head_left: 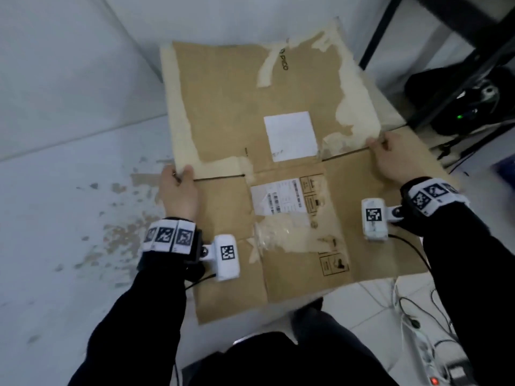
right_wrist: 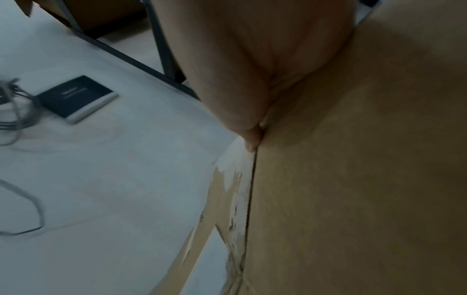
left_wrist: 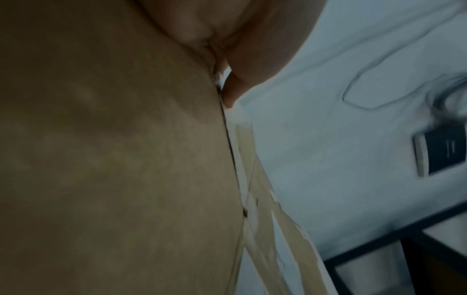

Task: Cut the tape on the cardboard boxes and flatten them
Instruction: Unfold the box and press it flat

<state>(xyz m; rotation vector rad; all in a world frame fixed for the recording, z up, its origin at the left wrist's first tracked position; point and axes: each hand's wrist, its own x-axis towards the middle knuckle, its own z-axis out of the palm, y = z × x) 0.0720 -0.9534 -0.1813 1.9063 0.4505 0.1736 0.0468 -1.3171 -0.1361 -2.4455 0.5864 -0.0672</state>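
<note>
Holding a Flattened Box by Both Edges

Lying flat over the pale floor (head_left: 69,190), the opened cardboard box (head_left: 228,101) spreads between both arms, its near corner cut off behind the person's dark clothing. Torn tape (head_left: 354,107) streaks its far panel; print on the shipping label (head_left: 278,199) is too blurred to read. The left hand (head_left: 178,190) and right hand (head_left: 390,160) each grip an outer flap edge, fingers curled under and hidden.

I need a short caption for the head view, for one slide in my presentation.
Both hands, left hand and right hand, grip the side edges of a flattened cardboard box above the floor.
</note>
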